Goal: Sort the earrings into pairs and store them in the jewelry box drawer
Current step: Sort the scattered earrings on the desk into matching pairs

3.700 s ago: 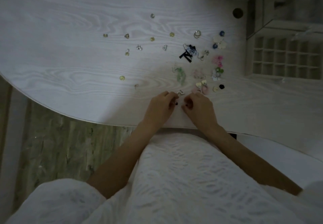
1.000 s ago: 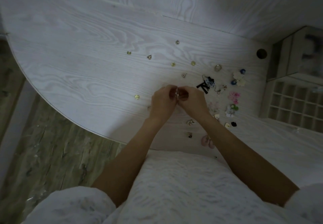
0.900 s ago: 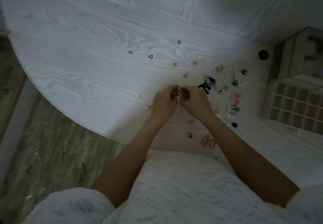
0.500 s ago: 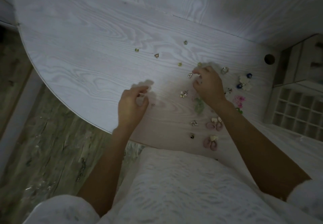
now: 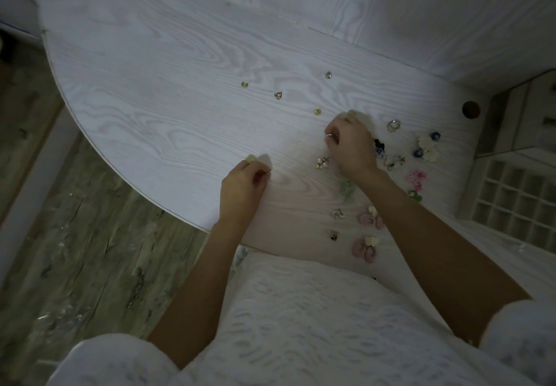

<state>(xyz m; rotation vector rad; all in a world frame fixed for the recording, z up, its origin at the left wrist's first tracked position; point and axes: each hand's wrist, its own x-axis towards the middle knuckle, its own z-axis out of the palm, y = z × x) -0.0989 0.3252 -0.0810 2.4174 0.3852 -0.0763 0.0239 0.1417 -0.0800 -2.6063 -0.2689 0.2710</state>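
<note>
- Left hand rests on the white wood-grain table near its curved front edge, fingers curled; a small metallic earring is pinched at the fingertips.
- A small gold earring lies on the table, touching or just beyond the left hand's knuckles; which of the two cannot be told.
- Right hand sits further back and to the right, fingers curled, pinching a thin pale earring at the fingertips.
- Loose earrings lie beyond both hands: a green stud, a heart-shaped piece, a clear stone, a yellow-green stud.
- A cluster earring lies between the hands, just beside the right wrist.
- Two pink earrings with cream flowers lie near the front edge, under the right forearm's line.
- Silver hoops, blue-and-cream flower pieces and a pink flower piece lie right of the right hand.
- Jewelry box drawer stands open at the far right, its grid compartments dim; contents cannot be made out.
</note>
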